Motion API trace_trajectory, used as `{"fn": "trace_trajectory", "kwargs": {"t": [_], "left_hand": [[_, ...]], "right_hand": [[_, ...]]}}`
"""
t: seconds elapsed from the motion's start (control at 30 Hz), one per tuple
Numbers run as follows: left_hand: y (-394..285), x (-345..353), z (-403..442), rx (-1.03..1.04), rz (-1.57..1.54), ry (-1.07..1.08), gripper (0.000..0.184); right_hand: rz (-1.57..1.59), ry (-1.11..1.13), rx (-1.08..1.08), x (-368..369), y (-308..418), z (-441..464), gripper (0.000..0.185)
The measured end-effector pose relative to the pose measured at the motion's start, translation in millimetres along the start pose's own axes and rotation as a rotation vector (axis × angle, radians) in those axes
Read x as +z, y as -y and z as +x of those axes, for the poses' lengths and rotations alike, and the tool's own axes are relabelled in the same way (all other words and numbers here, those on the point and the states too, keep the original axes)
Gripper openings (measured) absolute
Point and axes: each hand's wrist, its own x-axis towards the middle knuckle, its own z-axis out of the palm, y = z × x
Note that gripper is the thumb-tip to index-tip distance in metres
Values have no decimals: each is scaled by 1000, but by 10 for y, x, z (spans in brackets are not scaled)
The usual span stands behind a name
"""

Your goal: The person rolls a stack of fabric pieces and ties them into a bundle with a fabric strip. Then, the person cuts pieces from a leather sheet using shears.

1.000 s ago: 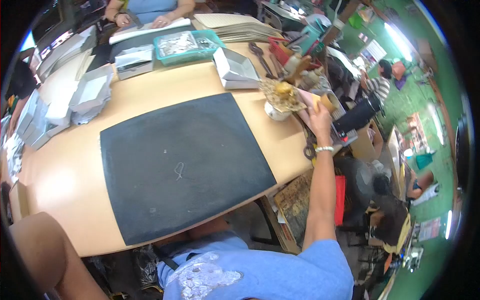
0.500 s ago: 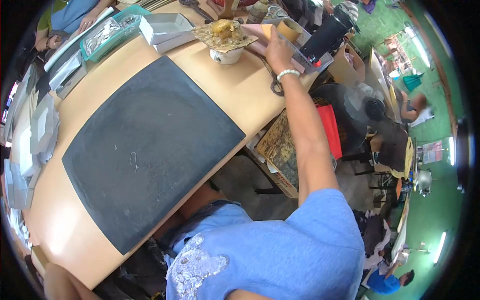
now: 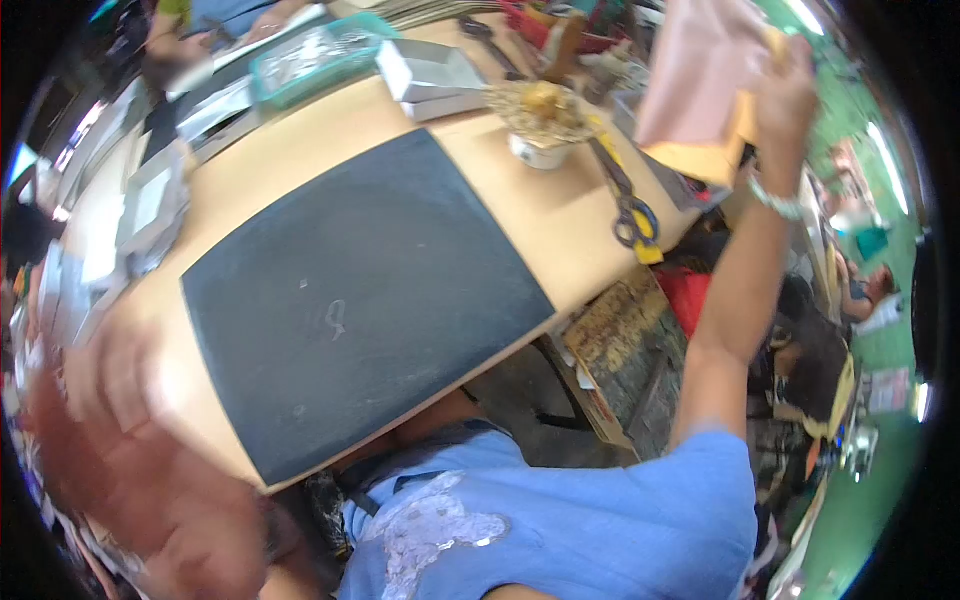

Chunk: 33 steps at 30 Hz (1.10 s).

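Observation:
My right hand, with a beaded bracelet at the wrist, is closed on a pink sheet with a yellow-orange edge, raised over the table's right end. My left hand is at the lower left, smeared by motion; its fingers look spread and hold nothing visible. A dark mat lies on the table in front of me, with a small loop of thread on it. Scissors and a yellow strip lie below the pink sheet, near the table's right corner.
A white cup topped with a crusted, yellowish piece stands behind the mat's right side. White boxes and a teal basket are farther back. Another person's hands are across the table. A stained board is below the table's right edge.
My right hand has lifted the pink sheet up and to the right, exposing the scissors and yellow strip. My left hand has come into view at the lower left. The camera view has shifted.

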Motion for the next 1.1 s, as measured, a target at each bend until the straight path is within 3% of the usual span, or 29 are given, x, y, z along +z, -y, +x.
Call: {"fn": "trace_trajectory", "kwargs": {"t": [0.03,0.07,0.1,0.17,0.27,0.33,0.37,0.4,0.43,0.5,0.53,0.57,0.63,0.67,0.77,0.9,1.0,1.1], "left_hand": [[109,154,-21,-28,161,18,66],[216,309,-41,-52,319,40,67],[260,342,-85,-137,358,173,67],[415,419,-231,-193,277,150,65],[489,168,-468,-227,628,44,59],[427,-216,-759,-363,723,-293,55],[408,-479,-965,-230,723,-548,49],[339,-810,-1265,-158,894,-693,48],[216,-1189,-1662,-173,1331,-670,51],[81,-1520,-2225,-270,1373,-1121,52],[195,-1690,-2513,-284,1245,-1384,52],[425,-1868,-2860,-292,1089,-1639,52],[1026,-2220,-3735,-449,317,-1880,51],[1377,-2288,-4130,-626,28,-1913,51],[2230,-2006,-4498,-1133,-189,-1703,49],[2718,-1614,-4723,-1608,15,-1172,47],[2875,-1477,-4865,-1831,283,-617,45],[2890,-1431,-4944,-1873,525,7,43]], "right_hand": [[1,-51,-51,-310,458,-89,44],[-50,-33,39,-518,718,-166,40],[208,35,-46,-715,1002,-301,37],[405,64,104,-927,1749,-726,37],[675,377,47,-937,2320,-1451,46],[996,751,286,-742,2481,-1897,51],[956,867,415,-657,2474,-2099,51],[971,849,482,-570,2446,-2336,51],[987,828,548,-482,2419,-2573,51],[905,572,409,-461,2400,-2846,47],[1015,745,705,-614,2441,-2822,46],[1099,654,701,-633,2533,-2804,46],[1126,585,731,-591,2484,-2879,43],[1114,564,722,-570,2367,-2897,41],[1172,437,775,-648,2493,-2605,37],[1165,369,790,-577,2498,-2527,35],[881,598,614,-360,2164,-2860,35],[764,741,603,-299,2226,-2875,36]]}}
